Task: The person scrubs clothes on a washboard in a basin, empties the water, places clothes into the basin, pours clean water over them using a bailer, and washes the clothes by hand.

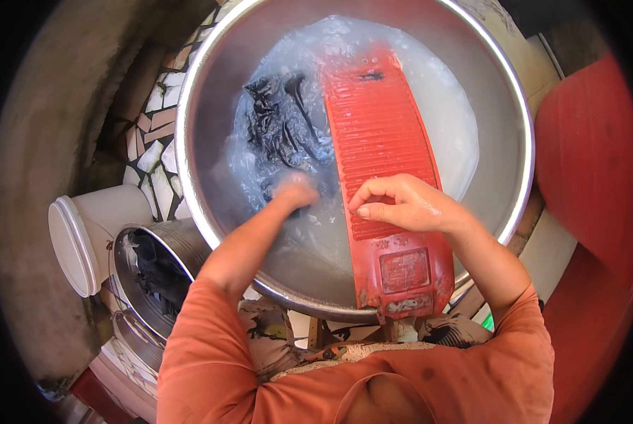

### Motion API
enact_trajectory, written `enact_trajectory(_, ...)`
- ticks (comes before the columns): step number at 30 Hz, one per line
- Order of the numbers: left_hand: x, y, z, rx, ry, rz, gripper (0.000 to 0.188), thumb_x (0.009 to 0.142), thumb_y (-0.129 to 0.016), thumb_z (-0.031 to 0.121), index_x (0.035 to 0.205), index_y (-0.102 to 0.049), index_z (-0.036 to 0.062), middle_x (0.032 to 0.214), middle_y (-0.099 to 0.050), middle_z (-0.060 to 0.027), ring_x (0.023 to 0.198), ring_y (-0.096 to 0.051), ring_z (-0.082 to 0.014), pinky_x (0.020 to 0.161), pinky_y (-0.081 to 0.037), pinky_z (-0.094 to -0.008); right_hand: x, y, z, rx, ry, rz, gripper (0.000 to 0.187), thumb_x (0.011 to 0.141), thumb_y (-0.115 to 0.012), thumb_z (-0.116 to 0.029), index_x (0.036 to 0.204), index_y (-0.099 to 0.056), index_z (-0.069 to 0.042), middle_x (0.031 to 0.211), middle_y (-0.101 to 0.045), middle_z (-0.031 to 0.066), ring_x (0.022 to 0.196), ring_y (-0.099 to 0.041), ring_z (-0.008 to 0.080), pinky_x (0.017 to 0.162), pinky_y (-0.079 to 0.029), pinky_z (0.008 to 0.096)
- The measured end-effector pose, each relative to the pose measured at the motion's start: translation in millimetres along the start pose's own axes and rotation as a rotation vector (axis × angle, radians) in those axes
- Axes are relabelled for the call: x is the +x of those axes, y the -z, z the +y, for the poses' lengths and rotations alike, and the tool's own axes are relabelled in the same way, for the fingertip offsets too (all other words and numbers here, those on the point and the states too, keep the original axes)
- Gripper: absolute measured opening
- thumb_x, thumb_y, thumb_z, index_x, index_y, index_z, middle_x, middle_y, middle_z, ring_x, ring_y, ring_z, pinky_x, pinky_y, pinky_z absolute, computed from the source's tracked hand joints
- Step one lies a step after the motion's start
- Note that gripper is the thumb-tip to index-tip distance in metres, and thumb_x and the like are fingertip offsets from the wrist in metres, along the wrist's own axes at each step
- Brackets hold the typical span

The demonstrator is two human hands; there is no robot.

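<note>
The right hand [401, 205] rests on the ribbed red plastic washboard [380, 141], fingers curled loosely with the tips pressing the ridges — it steadies the board and closes around nothing. The board slants from about six o'clock, where its lower end overhangs the rim, up to twelve o'clock, its top end dipped in cloudy, soapy water.

The left hand [297, 191] sits just at nine o'clock from the right one, blurred and half under the water, pressed into the dark wet cloth [281, 127]; whether its fingers grip the cloth I cannot tell. The cloth lies bunched in the water, touching the left edge of the washboard and stretching toward eleven o'clock from the hand.

All of this sits in a wide, round, shiny metal basin [189, 169]. Outside the basin, at eight o'clock, stands a smaller metal bucket [182, 240] with dark cloth inside — and beside it, at nine o'clock, a white plastic bucket [76, 244] lying on its side. At three o'clock is a large red surface [592, 155].
</note>
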State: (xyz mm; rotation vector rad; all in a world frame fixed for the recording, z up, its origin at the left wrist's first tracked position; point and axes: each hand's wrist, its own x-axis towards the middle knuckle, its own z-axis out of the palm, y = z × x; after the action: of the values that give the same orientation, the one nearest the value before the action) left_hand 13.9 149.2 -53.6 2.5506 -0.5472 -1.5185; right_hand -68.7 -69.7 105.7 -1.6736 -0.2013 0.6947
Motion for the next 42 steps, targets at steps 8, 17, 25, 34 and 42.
enact_trajectory(8,-139,125,67,-0.972,-0.425,0.704,0.022,0.067,-0.061,0.010,0.086,-0.061,-0.0001,0.066,-0.059,-0.0035,0.057,-0.053,-0.0097,0.053,-0.042,-0.0256,43,-4,62,1.019,-0.273,0.205,0.083,0.086,-0.044,-0.061,0.146,-0.007,-0.017,0.146,-0.009,0.0286,0.133,-0.018,0.0474,0.101,-0.031,0.0559)
enact_trajectory(17,-252,122,129,-1.219,-0.918,0.383,0.035,0.070,-0.070,-0.003,0.097,-0.048,0.0058,0.092,-0.057,-0.0014,0.084,-0.054,-0.0072,0.075,-0.045,-0.0231,86,-18,15,0.886,0.271,0.335,0.065,0.083,-0.060,-0.044,0.132,-0.042,-0.005,0.121,-0.055,0.0120,0.111,-0.054,0.0196,0.094,-0.045,0.0339)
enact_trajectory(25,-206,103,105,-1.402,-0.965,0.436,0.044,0.077,-0.071,0.012,0.107,-0.039,0.0054,0.102,-0.057,-0.0093,0.094,-0.056,-0.0138,0.084,-0.046,-0.0287,10,70,38,0.487,0.246,0.608,0.058,0.075,-0.059,-0.007,0.130,-0.042,-0.003,0.113,-0.057,0.0073,0.092,-0.059,0.0152,0.082,-0.049,0.0288)
enact_trajectory(34,-27,22,44,-0.826,-0.230,0.481,0.047,0.091,-0.051,0.039,0.123,-0.044,0.0045,0.114,-0.055,-0.0168,0.100,-0.056,-0.0270,0.084,-0.045,-0.0433,-17,42,35,-0.991,0.148,0.412,0.071,0.071,-0.066,-0.022,0.136,-0.039,-0.027,0.138,-0.040,0.0136,0.120,-0.040,0.0374,0.095,-0.031,0.0592)
enact_trajectory(42,-41,20,114,-0.053,-0.509,0.886,0.053,0.084,-0.050,0.051,0.130,-0.049,0.0251,0.119,-0.051,-0.0140,0.102,-0.049,-0.0312,0.081,-0.036,-0.0468,-4,11,77,-1.035,0.271,0.777,0.027,0.073,-0.066,-0.030,0.094,-0.060,-0.016,0.091,-0.059,-0.0022,0.089,-0.053,0.0185,0.079,-0.034,0.0395)
